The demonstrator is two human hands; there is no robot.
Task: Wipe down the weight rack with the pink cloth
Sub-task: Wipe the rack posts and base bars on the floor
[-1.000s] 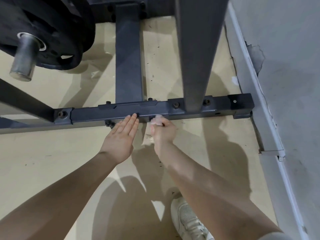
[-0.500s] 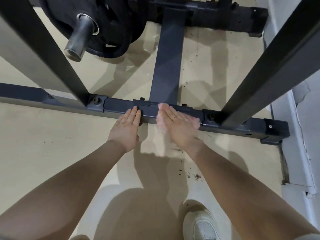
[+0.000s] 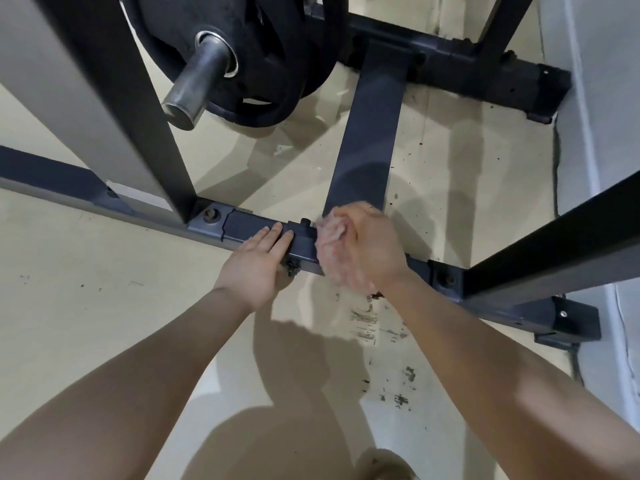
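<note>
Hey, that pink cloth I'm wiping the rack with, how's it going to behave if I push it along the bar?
The pink cloth looks soft and floppy: it bunches under the right hand and drapes over the base bar. It probably weighs little. It may snag on the bolt beside it.

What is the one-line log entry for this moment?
step: wiping base bar | right hand: presses pink cloth on bar | left hand: flat on bar
</note>
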